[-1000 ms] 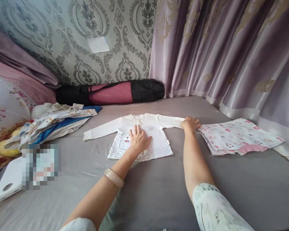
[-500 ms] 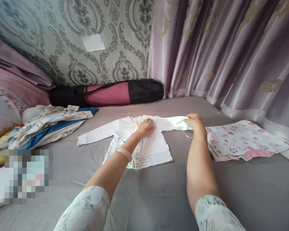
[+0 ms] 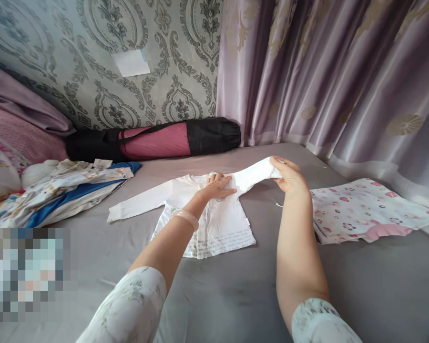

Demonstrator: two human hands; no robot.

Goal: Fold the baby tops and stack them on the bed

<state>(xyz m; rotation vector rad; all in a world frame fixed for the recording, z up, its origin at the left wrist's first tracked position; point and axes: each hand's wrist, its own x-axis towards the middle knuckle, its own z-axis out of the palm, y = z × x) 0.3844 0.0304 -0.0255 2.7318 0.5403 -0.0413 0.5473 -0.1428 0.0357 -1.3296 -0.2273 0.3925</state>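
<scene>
A small white long-sleeved shirt (image 3: 232,224) lies spread on the grey bed sheet (image 3: 236,290), its neck toward the wall and lines of print along its hem. My left hand (image 3: 218,186) rests flat on the upper chest of the shirt, fingers apart; a pale bangle (image 3: 186,218) circles that wrist. At the right, my right hand (image 3: 288,174) pinches the cuff end of one sleeve (image 3: 255,172) and holds it raised off the sheet. The other sleeve (image 3: 139,200) lies stretched out to the left.
Right of the shirt lies a folded white cloth with pink print (image 3: 364,209). A pile of clothes (image 3: 75,190) sits at the left. Along the wall runs a black and pink roll bag (image 3: 157,139). Purple curtains (image 3: 307,71) hang at the right. A blurred patch (image 3: 28,276) covers the lower left.
My right hand has lifted the sleeve's cuff end off the sheet, up and slightly toward the left. My left hand stays on the chest, shifted slightly, fingers more spread. The view has shifted a little.
</scene>
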